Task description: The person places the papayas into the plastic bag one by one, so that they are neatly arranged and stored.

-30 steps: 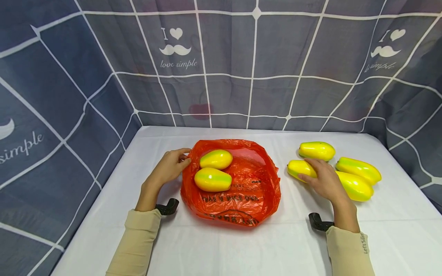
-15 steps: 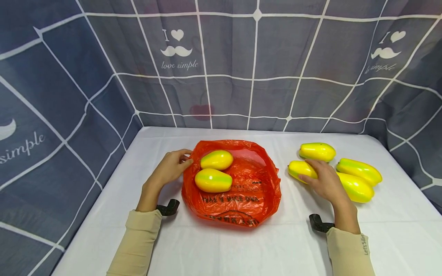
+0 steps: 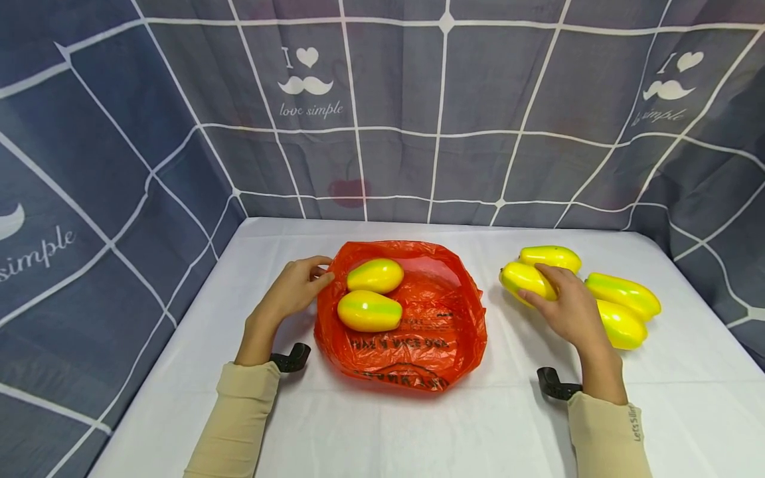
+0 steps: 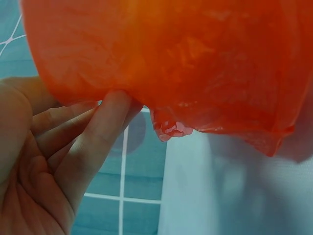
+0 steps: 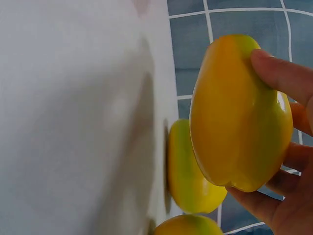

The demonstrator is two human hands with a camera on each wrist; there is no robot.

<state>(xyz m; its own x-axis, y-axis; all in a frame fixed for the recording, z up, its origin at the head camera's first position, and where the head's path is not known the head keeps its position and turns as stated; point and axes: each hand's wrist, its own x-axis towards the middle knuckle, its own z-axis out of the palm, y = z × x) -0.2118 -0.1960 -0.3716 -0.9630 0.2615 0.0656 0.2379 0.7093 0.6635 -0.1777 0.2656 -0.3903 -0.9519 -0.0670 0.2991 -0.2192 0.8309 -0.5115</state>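
Note:
A red plastic bag [image 3: 433,299] lies with its mouth spread wide, and two yellow-green papayas [image 3: 369,311] rest side by side in its left half. My left hand [image 3: 293,290] pinches the left rim of the bag between thumb and fingers; the left wrist view shows the thumb [image 4: 105,122] against the plastic. On the right, my right hand [image 3: 570,305] grips a papaya [image 5: 239,112] with thumb and fingers around its sides. That papaya is raised off the table in the right wrist view, and its shadow falls on the cloth.
Near my right hand lie three more papayas: one behind [image 3: 552,256], one to the right [image 3: 624,295] and one partly covered by the wrist [image 3: 623,325]. A white cloth [image 3: 382,431] covers the table. Grey checked curtains [image 3: 394,86] rise behind and beside it.
My right hand has lifted the papaya from the table and moved slightly up and right with it. My left hand and the bag have stayed in place.

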